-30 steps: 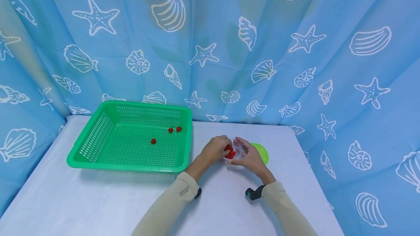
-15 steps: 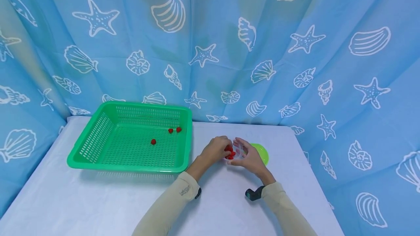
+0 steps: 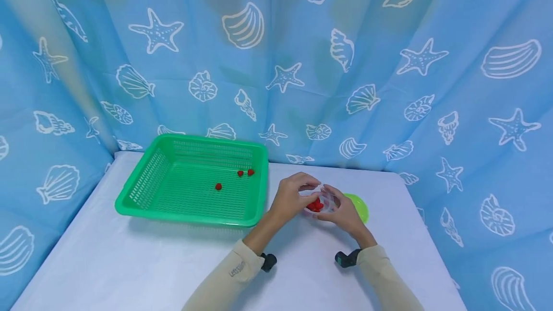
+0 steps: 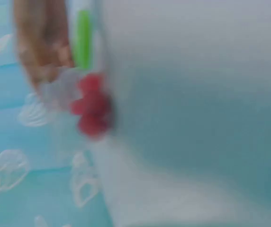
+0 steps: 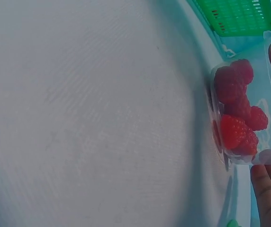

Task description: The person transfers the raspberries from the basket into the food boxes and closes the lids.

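Observation:
In the head view my right hand (image 3: 345, 212) grips a clear plastic container (image 3: 329, 201) from its right side, fingers and thumb spread round the wall. Several raspberries (image 3: 316, 205) lie inside; the right wrist view shows these red raspberries (image 5: 237, 113) piled at the container's bottom. My left hand (image 3: 291, 198) hovers at the container's left rim, thumb and fingers apart, with nothing visible between them. Whether it touches the rim I cannot tell. The left wrist view is blurred, with the berries (image 4: 93, 106) and the right hand (image 4: 45, 42) visible.
A green plastic basket (image 3: 190, 217) stands on the white-covered table to the left, with 3 raspberries (image 3: 218, 186) inside. A lime-green round lid (image 3: 359, 208) lies behind the right hand. A blue shell-patterned curtain (image 3: 259, 76) closes off the back and sides.
My left hand has drawn up and back from the berries, its fingers now spread from the thumb. The right hand keeps hold of the container. The head view has turned slightly left.

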Motion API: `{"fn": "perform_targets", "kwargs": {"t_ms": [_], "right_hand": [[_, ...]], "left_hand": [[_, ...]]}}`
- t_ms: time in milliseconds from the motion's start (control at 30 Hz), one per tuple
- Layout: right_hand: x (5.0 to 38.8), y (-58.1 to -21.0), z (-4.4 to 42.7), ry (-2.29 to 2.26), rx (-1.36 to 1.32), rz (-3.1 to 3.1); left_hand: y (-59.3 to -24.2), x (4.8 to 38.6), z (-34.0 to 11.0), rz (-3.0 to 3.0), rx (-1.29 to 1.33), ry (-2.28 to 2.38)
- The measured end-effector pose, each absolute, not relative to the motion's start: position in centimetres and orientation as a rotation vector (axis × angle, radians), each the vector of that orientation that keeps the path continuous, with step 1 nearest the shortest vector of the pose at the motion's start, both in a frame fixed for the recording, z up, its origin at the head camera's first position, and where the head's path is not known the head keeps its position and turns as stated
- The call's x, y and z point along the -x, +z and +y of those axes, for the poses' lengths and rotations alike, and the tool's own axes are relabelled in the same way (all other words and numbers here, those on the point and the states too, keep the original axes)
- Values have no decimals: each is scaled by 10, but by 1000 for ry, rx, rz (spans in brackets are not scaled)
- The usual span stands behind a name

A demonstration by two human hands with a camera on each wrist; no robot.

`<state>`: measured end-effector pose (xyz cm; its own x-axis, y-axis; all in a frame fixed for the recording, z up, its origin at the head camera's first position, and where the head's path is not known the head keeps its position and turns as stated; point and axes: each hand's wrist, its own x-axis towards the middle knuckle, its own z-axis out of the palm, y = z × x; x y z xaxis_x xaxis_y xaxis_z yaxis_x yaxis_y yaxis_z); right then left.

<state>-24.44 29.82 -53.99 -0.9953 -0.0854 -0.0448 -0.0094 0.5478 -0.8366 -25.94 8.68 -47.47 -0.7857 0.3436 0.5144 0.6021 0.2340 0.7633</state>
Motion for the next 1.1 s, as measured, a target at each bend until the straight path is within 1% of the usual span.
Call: {"fn": "perform_targets", "kwargs": {"t_ms": [133,300,433,533,667,900,1033,1100], "right_hand": [[244,-540,307,-1470,113,2678],[247,-540,316,-1521,155,2653],[249,-542,317,-1504,160,2656],[248,-542,316,-1469,138,2672],[248,-541,313,-1470,129,2672],[251,-540,307,-1450,137,2681],[252,-540,302,-1472,135,2656],[252,-539,301,-1479,135,2648]], "left_hand": [[-456,258,72,-2153,802,-1813],[-434,273,49,-1942,646,-2222],[-418,288,27,-1912,502,-2340],[-413,304,13,-1931,427,-2380],[-417,329,-5,-1987,280,-2446],[-435,363,-40,-1841,-127,-2894],[-447,371,-56,-2073,-342,-2833],[-454,373,-59,-2259,-355,-2719]]}}
